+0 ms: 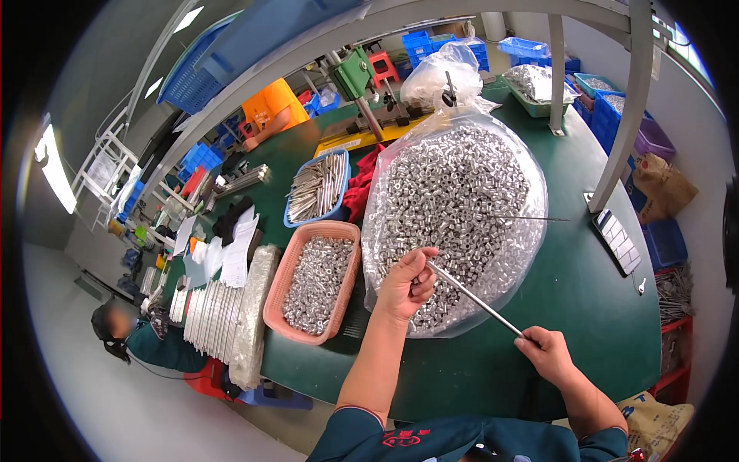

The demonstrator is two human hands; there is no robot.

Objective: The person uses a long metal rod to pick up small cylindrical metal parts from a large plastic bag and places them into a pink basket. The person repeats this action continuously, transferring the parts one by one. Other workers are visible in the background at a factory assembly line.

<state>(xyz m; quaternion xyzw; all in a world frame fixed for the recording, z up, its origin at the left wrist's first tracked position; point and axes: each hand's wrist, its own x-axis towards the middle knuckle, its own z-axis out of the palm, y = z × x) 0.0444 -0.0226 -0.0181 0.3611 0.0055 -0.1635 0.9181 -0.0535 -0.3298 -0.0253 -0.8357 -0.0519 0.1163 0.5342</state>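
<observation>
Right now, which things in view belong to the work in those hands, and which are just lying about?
Seemingly in use:
metal rod, gripped by the right hand, with the left hand at its far end
small metal pieces in the clear bag

Apparently just lying about:
phone
red cloth
papers

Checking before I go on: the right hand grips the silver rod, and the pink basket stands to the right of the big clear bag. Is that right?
Almost: the pink basket stands to the left of the big clear bag, not the right, as the head view shows. The right hand does grip the silver rod.
</observation>
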